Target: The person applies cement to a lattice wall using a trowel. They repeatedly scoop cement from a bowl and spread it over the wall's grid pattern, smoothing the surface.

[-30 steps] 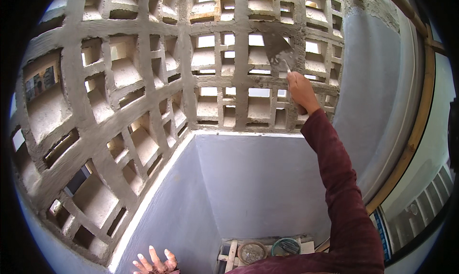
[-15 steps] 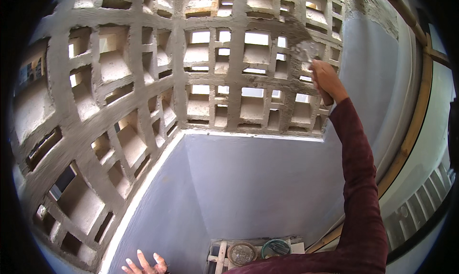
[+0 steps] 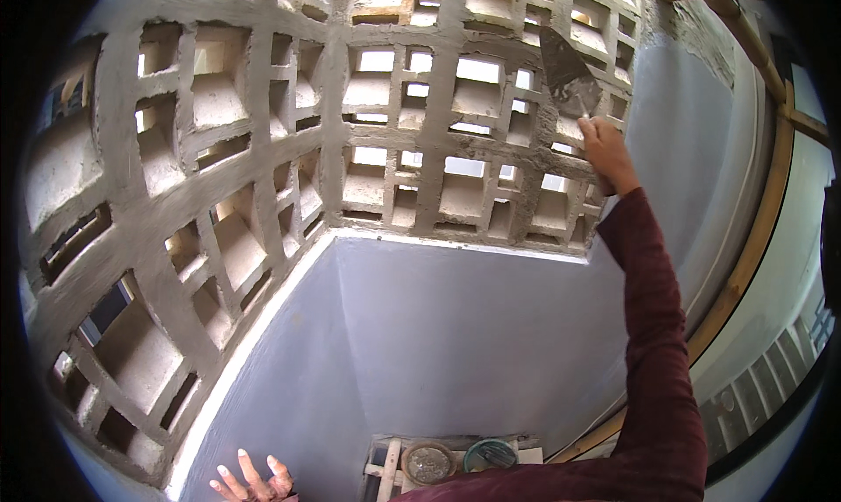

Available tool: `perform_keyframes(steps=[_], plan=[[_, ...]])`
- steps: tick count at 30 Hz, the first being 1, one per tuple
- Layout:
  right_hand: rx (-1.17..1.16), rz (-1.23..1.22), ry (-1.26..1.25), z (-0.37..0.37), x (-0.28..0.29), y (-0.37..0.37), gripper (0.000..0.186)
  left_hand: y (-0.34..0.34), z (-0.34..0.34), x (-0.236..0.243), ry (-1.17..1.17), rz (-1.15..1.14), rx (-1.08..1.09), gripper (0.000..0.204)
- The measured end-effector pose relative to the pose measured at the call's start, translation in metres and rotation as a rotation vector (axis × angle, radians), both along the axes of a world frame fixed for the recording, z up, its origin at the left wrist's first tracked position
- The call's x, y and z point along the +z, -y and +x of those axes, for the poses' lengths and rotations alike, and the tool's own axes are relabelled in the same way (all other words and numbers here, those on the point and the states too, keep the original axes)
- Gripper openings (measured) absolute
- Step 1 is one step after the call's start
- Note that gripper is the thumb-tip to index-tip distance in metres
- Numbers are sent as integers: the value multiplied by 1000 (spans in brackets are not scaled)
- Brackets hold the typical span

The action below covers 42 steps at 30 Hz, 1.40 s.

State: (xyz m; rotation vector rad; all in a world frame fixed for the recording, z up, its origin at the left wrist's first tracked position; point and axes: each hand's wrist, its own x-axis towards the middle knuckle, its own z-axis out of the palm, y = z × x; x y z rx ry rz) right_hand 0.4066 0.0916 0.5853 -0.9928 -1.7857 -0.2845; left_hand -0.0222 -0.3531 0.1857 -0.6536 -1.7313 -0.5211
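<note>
My right hand [image 3: 609, 156] is raised at the upper right, fingers wrapped round the handle of a pointed trowel [image 3: 568, 74]. Its grey, mortar-smeared blade points up and to the left, in front of the openwork block wall [image 3: 442, 134]; whether it touches the wall I cannot tell. Damp-looking plaster darkens the bars near the blade. Low at the left, my left hand [image 3: 254, 480] shows only its fingers, spread and empty, with pale smears on the tips. It is nearest to the smooth blue-grey lower wall [image 3: 307, 371].
Below stand a round bowl of grey mortar [image 3: 427, 463] and a teal bucket [image 3: 491, 455] holding something dark, on a wooden support [image 3: 387, 471]. A second openwork wall [image 3: 201, 152] runs along the left. Bamboo poles [image 3: 760, 239] rise at the right, beside a pale curved sheet.
The trowel was blurred and its blade sat lower; now it is sharp, tip pointing upward. My right hand has shifted slightly right and down. My left hand stays spread, slightly further left.
</note>
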Motion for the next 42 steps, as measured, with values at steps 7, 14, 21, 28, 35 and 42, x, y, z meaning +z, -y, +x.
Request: perform_keyframes(steps=[7, 14, 21, 28, 35, 42], plan=[[-136, 76, 634, 33, 111, 27, 35, -7, -5, -5, 22, -23, 85, 43], [-285, 16, 839, -5, 153, 28, 41, -7, -2, -6, 81, 2, 191, 46], [-268, 141, 729, 26, 167, -3, 40, -14, -4, -3, -5, 98, 139, 49], [-179, 260, 712, 8, 127, 20, 35, -10, 1, 2, -8, 33, 163, 48], [-282, 304, 746, 10, 149, 13, 35, -12, 0, 0, -20, 50, 116, 49], [-270, 296, 571, 37, 146, 28, 35, -9, 3, 1, 1, 60, 84, 49]])
